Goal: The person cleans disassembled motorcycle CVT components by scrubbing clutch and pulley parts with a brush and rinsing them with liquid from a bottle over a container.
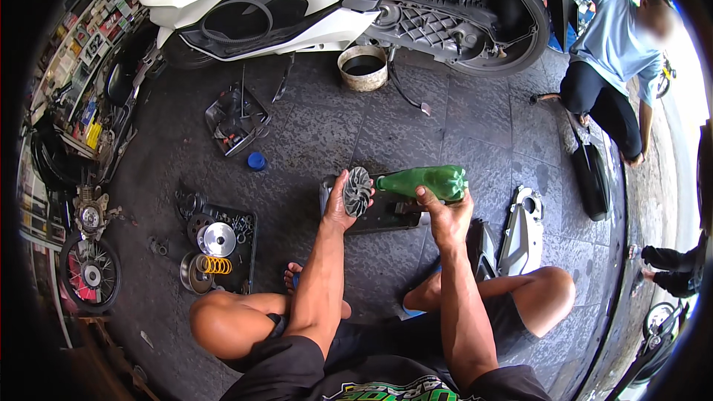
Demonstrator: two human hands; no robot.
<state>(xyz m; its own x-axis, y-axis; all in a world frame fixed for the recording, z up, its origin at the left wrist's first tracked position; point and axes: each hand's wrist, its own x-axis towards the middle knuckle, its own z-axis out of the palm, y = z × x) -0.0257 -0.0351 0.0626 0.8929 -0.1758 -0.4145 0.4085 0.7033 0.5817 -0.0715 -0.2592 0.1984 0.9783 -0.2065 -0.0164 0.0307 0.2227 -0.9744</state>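
My left hand [336, 212] is closed around the edge of a finned metal fan disc [358, 191], a round grey part with curved blades turned toward me. My right hand [450, 221] grips a green plastic bottle [423, 180] near its base. The bottle lies almost level, its neck pointing left, close to the disc's right edge. Whether the neck touches the fingers there is hard to tell. Below both hands, a dark tray [379, 223] rests on the floor, partly covered by my arms and the bottle.
A parts tray [253, 252] at left holds a silver drum [217, 238], a yellow spring [216, 265] and bolts. A blue cap [256, 161] and black cover [238, 122] lie beyond. A white scooter [327, 0] stands behind a pail [362, 78]. A person [613, 52] crouches right.
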